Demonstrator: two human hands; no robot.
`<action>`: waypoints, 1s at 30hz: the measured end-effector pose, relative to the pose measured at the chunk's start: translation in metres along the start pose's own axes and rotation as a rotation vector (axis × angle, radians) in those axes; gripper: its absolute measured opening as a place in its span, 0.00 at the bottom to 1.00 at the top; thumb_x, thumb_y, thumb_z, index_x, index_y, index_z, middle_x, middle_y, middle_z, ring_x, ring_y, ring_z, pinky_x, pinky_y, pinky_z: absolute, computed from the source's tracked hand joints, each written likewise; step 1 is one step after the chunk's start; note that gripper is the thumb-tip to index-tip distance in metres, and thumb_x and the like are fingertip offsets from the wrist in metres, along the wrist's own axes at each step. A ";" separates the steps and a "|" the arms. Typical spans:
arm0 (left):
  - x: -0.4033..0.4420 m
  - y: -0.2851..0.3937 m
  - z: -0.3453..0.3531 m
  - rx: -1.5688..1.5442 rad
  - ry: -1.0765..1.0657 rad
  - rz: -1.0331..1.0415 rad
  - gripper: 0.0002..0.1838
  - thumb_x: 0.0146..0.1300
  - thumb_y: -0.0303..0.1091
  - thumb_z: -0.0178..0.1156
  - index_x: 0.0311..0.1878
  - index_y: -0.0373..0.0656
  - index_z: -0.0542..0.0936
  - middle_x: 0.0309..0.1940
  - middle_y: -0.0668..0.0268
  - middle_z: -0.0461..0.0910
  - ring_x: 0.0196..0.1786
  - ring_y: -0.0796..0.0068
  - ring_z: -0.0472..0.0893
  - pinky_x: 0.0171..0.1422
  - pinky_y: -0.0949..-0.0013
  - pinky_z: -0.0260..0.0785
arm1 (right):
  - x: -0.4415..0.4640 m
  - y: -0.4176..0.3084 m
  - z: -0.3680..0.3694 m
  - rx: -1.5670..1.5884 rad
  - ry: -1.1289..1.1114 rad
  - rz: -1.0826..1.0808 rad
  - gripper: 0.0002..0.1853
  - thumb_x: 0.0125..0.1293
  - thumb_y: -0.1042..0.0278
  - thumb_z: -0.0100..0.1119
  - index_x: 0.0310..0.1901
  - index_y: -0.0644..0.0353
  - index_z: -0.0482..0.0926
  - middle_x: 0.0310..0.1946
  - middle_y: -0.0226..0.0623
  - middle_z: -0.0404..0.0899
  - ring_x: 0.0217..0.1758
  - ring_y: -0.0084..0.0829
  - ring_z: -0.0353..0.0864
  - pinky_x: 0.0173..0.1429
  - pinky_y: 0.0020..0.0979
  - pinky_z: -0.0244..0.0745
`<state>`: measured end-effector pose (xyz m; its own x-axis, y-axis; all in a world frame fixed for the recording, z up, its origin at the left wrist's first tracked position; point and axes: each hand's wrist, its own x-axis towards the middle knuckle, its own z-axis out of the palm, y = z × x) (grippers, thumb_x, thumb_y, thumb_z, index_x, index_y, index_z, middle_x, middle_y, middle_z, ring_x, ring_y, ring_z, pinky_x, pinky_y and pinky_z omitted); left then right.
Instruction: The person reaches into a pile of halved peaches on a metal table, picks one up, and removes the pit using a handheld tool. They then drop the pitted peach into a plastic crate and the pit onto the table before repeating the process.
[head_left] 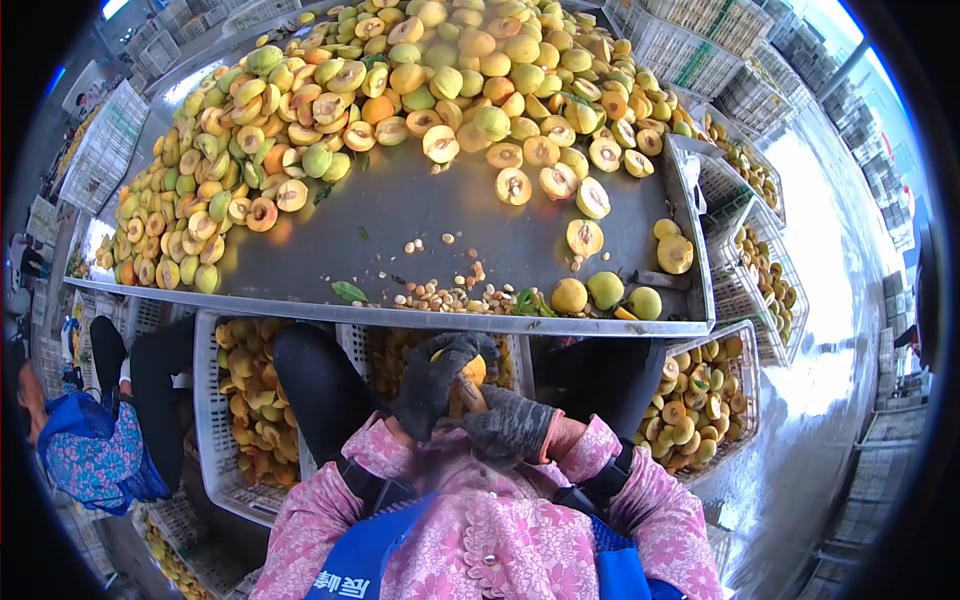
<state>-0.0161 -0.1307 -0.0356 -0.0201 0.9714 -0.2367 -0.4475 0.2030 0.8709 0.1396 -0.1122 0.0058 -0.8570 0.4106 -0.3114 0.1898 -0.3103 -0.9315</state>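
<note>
In a dark glove, my left hand [432, 383] is closed around a yellow peach piece [474, 370], in front of my body and just below the table edge. My right hand [507, 424], in a grey knit glove, is closed right against it. A narrow tan-brown shape [466, 396] sticks out between the two hands; whether it is a tool handle or a bare finger I cannot tell. Under my hands stands a crate [519, 365] of peach pieces, partly hidden by them.
Cut peaches [440, 144] are heaped on the metal table [400, 215]. Loose pits [455, 297] and several peaches [605, 290] lie along its front rim. Crates of peaches stand by my left leg [208, 400] and right leg [748, 380]. A person [95, 440] sits at the left.
</note>
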 end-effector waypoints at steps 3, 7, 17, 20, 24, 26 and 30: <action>0.001 0.004 0.002 0.088 -0.023 0.062 0.12 0.61 0.29 0.51 0.39 0.34 0.81 0.36 0.63 0.82 0.38 0.74 0.79 0.47 0.71 0.72 | 0.002 -0.006 0.000 0.039 0.021 0.118 0.15 0.64 0.66 0.58 0.51 0.57 0.70 0.27 0.28 0.73 0.23 0.19 0.73 0.22 0.21 0.66; -0.002 0.000 -0.002 -0.034 -0.055 -0.008 0.14 0.60 0.32 0.50 0.40 0.33 0.81 0.37 0.61 0.82 0.40 0.73 0.79 0.49 0.70 0.72 | 0.000 0.036 -0.001 -0.035 -0.047 -0.243 0.15 0.65 0.68 0.56 0.52 0.55 0.69 0.26 0.28 0.73 0.22 0.19 0.73 0.21 0.21 0.67; -0.004 -0.025 -0.016 -0.051 -0.098 -0.032 0.19 0.62 0.38 0.50 0.49 0.33 0.77 0.43 0.58 0.80 0.44 0.70 0.78 0.53 0.66 0.72 | -0.006 0.027 0.005 0.774 -0.023 0.320 0.15 0.63 0.67 0.59 0.50 0.57 0.70 0.21 0.28 0.72 0.18 0.19 0.70 0.18 0.20 0.62; -0.002 -0.046 -0.032 0.298 -0.065 0.163 0.20 0.65 0.41 0.49 0.51 0.35 0.75 0.45 0.59 0.79 0.45 0.69 0.78 0.53 0.66 0.72 | -0.009 0.013 0.007 0.803 0.003 0.364 0.15 0.61 0.67 0.61 0.47 0.56 0.69 0.18 0.27 0.68 0.13 0.18 0.65 0.15 0.20 0.57; 0.006 -0.046 -0.020 -0.144 0.085 0.077 0.20 0.69 0.43 0.42 0.50 0.37 0.74 0.44 0.61 0.79 0.45 0.67 0.79 0.52 0.63 0.74 | -0.007 0.040 0.006 0.749 -0.010 0.259 0.15 0.60 0.70 0.60 0.48 0.56 0.69 0.19 0.26 0.69 0.15 0.18 0.66 0.16 0.19 0.58; 0.001 -0.047 -0.021 -0.203 0.044 0.071 0.21 0.69 0.44 0.43 0.52 0.38 0.73 0.45 0.59 0.78 0.47 0.64 0.78 0.52 0.60 0.74 | -0.019 0.026 0.005 0.744 -0.137 0.232 0.15 0.60 0.72 0.60 0.47 0.55 0.69 0.21 0.25 0.70 0.17 0.17 0.67 0.18 0.19 0.59; -0.002 -0.032 -0.028 0.027 -0.023 0.125 0.19 0.64 0.38 0.52 0.55 0.38 0.71 0.49 0.57 0.76 0.52 0.63 0.77 0.54 0.58 0.74 | -0.020 0.017 0.013 0.766 0.053 0.184 0.15 0.57 0.68 0.63 0.43 0.60 0.71 0.21 0.27 0.71 0.13 0.16 0.66 0.14 0.18 0.59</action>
<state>-0.0272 -0.1429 -0.0748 -0.0539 0.9918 -0.1158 -0.4182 0.0828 0.9046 0.1538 -0.1367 -0.0016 -0.8159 0.3301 -0.4747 -0.0731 -0.8733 -0.4816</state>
